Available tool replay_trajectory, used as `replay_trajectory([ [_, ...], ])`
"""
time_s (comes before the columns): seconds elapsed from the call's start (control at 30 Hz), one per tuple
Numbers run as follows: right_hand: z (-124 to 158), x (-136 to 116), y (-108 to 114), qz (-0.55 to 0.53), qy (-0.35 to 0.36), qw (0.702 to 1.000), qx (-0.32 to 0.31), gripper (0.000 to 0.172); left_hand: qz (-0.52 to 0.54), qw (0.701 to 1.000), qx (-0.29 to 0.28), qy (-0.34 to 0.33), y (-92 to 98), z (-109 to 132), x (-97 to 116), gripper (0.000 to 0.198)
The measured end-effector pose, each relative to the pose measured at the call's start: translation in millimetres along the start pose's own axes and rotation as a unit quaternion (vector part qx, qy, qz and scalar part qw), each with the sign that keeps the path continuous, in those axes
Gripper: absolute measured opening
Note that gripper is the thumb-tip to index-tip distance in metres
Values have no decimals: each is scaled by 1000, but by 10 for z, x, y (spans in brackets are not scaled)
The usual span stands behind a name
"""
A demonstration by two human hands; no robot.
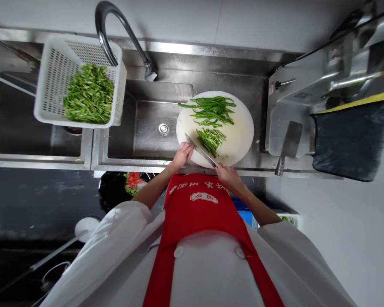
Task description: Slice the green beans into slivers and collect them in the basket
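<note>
A round white cutting board [243, 128] rests across the right side of a steel sink [147, 128]. On it lie long green pepper strips [213, 110] at the back and a smaller pile of finely cut green strips [211, 140] in front. My right hand [230, 177] is closed on the handle of a knife [200, 150], whose blade lies slantwise on the board's near edge. My left hand [182, 154] rests with curled fingers at the board's edge, right by the blade's tip; nothing shows inside it.
A white perforated basket [51, 85] of cut greens [88, 94] sits over the left basin, under a curved faucet [115, 30]. A cleaver [288, 143] lies right of the board beside a steel machine [333, 76] and a dark cloth [348, 140]. A black bin bag [115, 189] sits below.
</note>
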State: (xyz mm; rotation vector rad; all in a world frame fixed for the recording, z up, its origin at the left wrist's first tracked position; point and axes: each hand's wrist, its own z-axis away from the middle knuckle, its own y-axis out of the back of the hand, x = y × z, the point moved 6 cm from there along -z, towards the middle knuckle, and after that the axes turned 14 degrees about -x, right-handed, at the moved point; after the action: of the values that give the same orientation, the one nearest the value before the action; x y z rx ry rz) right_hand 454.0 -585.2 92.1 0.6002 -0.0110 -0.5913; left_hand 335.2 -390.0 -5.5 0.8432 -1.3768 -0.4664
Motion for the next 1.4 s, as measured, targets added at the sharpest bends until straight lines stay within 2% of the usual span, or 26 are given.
replay_trajectory([
  [0.57, -139, -2, 134, 13, 40, 999, 2, 43, -3, 1000, 1, 11, -57, 90, 5, 29],
  [0.77, -246, -58, 105, -1, 30, 999, -19, 45, 3, 999, 32, 32, 67, 146, -42, 26],
  [0.87, -208, -62, 148, 1, 34, 999, -11, 45, 1, 999, 28, 27, 112, 141, -60, 24],
  [1.07, -22, -7, 184, 3, 30, 1000, -6, 45, -17, 1000, 4, 20, 81, 110, -47, 25],
  [1.23, -61, -69, 141, 3, 34, 999, -7, 44, -13, 999, -1, 32, 62, 93, -40, 26],
  [1.3, -107, -97, 114, -1, 30, 999, -10, 45, -11, 999, 12, 35, 96, 135, -23, 25],
  [1.4, -155, -138, 64, -7, 30, 999, -11, 47, -10, 994, 80, 71, 207, 275, -14, 22],
])
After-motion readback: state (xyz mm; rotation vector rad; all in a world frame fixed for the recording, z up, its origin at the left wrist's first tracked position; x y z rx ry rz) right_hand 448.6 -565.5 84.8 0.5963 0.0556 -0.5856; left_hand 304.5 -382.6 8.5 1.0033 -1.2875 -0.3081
